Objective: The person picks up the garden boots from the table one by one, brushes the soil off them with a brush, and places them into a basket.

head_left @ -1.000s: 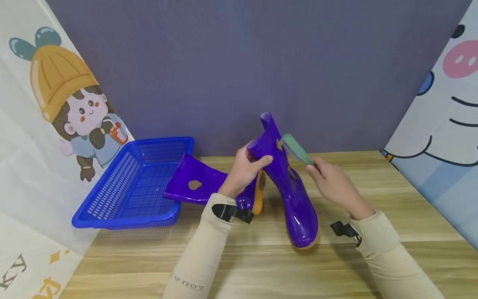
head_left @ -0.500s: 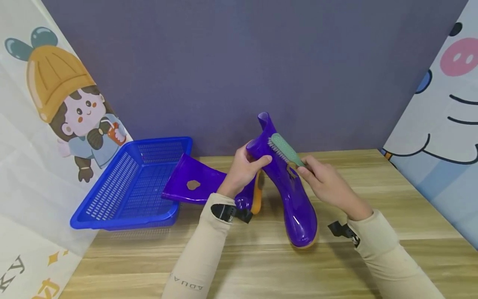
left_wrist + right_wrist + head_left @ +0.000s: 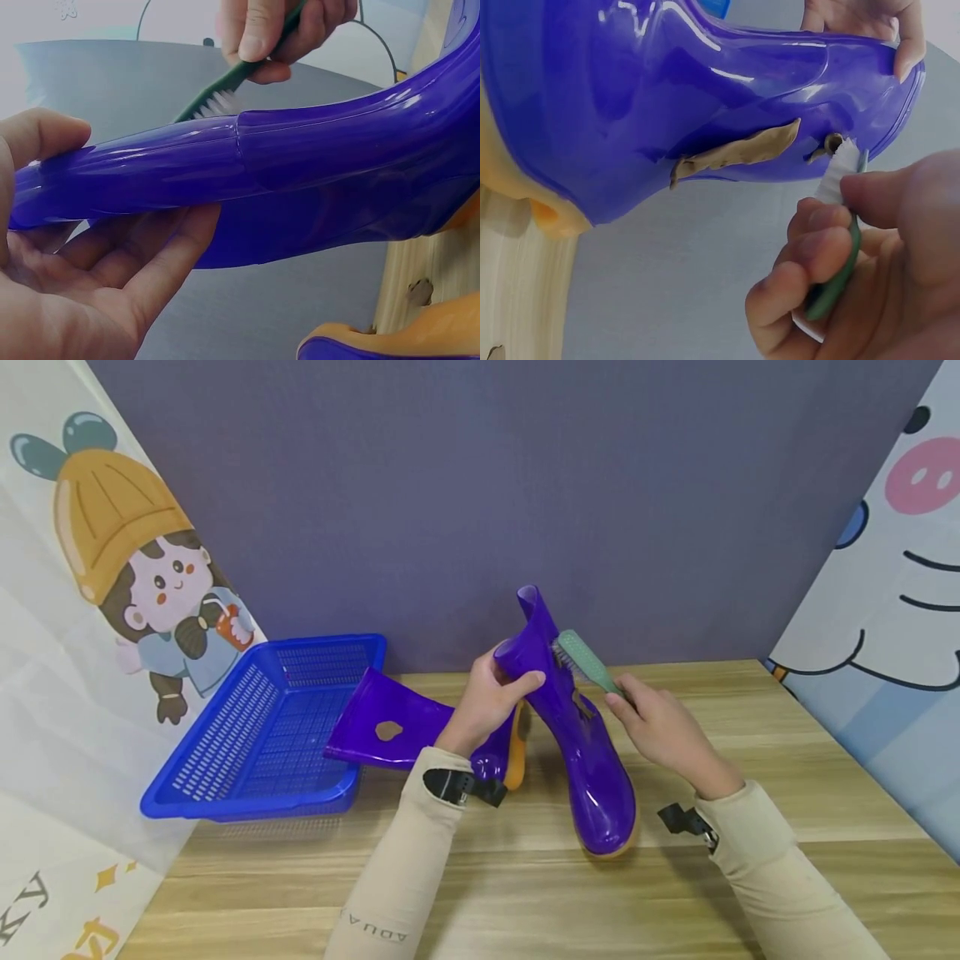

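A shiny purple rain boot [image 3: 596,785] with an orange sole stands tilted, toe down on the table. My left hand [image 3: 487,702] grips its shaft near the top opening, thumb on the outside. In my right hand [image 3: 667,727] is a green-handled brush [image 3: 585,660], its white bristles against the upper shaft. Brown mud [image 3: 742,150] clings to the shaft in the right wrist view, and a smaller clump [image 3: 831,144] sits right at the bristles. Behind my left forearm lies a second purple boot [image 3: 427,722] on its side, with a brown patch [image 3: 388,730] on it.
At the left stands a blue plastic basket [image 3: 262,814] with slotted walls; the second boot's shaft overlaps its right edge. A grey panel [image 3: 465,510] rises behind the wooden table [image 3: 540,910], with printed cartoon sheets at both sides.
The brush has moved up and left over the boot's shaft, then back down and right. The mud near the top looks smeared down the shaft. My left hand holds its place.
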A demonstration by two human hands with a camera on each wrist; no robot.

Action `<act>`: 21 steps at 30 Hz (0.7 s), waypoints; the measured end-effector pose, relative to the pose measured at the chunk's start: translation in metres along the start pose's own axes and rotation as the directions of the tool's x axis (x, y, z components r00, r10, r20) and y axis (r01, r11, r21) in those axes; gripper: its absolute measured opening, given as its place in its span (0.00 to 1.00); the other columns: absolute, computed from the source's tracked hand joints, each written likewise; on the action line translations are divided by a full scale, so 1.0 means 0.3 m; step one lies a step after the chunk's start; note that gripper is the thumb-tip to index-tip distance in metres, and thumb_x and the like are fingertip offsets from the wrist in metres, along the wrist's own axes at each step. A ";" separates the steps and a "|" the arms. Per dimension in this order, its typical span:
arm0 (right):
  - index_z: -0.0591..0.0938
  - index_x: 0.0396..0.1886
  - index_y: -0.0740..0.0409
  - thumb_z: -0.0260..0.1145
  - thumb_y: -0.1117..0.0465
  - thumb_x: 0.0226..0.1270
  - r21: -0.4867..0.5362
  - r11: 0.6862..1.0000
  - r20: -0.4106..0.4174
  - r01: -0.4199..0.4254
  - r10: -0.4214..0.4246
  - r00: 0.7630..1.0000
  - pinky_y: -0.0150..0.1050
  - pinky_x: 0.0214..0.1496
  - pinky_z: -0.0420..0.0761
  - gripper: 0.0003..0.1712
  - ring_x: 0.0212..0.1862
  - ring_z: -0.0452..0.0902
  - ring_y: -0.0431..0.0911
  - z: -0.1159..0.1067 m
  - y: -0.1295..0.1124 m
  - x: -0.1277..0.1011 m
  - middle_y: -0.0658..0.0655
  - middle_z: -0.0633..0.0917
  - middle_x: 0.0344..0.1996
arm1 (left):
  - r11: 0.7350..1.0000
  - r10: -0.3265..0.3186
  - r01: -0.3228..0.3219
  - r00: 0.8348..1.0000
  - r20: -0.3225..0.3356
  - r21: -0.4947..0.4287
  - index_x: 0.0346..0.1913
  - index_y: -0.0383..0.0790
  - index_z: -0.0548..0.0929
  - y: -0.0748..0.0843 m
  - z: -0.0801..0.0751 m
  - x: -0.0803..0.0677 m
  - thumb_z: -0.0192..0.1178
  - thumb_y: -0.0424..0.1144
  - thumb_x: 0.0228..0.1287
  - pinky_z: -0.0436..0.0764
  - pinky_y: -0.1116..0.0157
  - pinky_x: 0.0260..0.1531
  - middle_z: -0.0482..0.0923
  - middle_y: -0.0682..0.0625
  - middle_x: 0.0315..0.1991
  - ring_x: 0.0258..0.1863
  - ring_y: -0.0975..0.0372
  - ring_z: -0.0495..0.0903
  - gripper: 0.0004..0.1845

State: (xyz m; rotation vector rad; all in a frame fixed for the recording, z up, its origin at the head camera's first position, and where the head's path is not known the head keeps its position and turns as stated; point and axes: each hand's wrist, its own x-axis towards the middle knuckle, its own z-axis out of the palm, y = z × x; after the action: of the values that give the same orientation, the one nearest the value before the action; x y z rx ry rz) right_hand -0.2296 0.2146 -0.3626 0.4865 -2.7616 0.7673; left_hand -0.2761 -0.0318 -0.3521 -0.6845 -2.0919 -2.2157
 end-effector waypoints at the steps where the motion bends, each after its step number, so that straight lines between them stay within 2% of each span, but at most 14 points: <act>1: 0.71 0.38 0.55 0.50 0.51 0.84 -0.002 1.000 0.002 -0.004 0.004 1.000 0.36 0.21 0.60 0.14 0.20 0.58 0.43 0.000 0.002 0.001 0.51 0.66 0.21 | 1.000 0.000 0.000 1.000 -0.003 0.000 0.63 0.31 0.77 0.000 0.000 0.000 0.64 0.29 0.63 0.84 0.69 0.48 0.84 0.33 0.51 0.41 0.65 0.84 0.24; 15: 0.72 0.40 0.58 0.46 0.52 0.85 0.011 0.997 0.069 -0.075 0.074 0.995 0.37 0.22 0.64 0.16 0.21 0.61 0.44 -0.021 0.033 0.007 0.52 0.67 0.21 | 1.000 -0.016 0.016 1.000 -0.018 0.004 0.63 0.31 0.77 -0.003 -0.008 0.000 0.65 0.29 0.63 0.83 0.69 0.44 0.85 0.36 0.48 0.39 0.66 0.83 0.24; 17: 0.72 0.40 0.60 0.45 0.53 0.85 0.023 0.997 0.063 -0.077 0.075 0.995 0.37 0.23 0.65 0.17 0.21 0.62 0.45 -0.026 0.038 0.009 0.53 0.67 0.22 | 1.000 -0.017 0.017 1.000 -0.019 0.005 0.62 0.31 0.77 -0.002 -0.007 0.000 0.65 0.29 0.63 0.83 0.69 0.43 0.85 0.37 0.48 0.38 0.66 0.83 0.24; 21: 0.74 0.46 0.65 0.44 0.52 0.86 0.073 0.995 0.014 -0.061 0.060 0.998 0.39 0.26 0.67 0.20 0.24 0.65 0.46 -0.039 0.041 0.009 0.55 0.70 0.24 | 1.000 -0.017 0.017 1.000 -0.014 0.001 0.62 0.31 0.78 0.002 -0.006 0.000 0.65 0.29 0.64 0.83 0.70 0.42 0.85 0.39 0.46 0.38 0.66 0.83 0.23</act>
State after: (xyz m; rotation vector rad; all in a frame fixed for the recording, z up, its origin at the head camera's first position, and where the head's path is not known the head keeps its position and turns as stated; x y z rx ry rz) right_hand -0.2351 0.2300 -0.3576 0.4248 -2.7783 0.8853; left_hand -0.2763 -0.0335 -0.3517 -0.6515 -2.1004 -2.2216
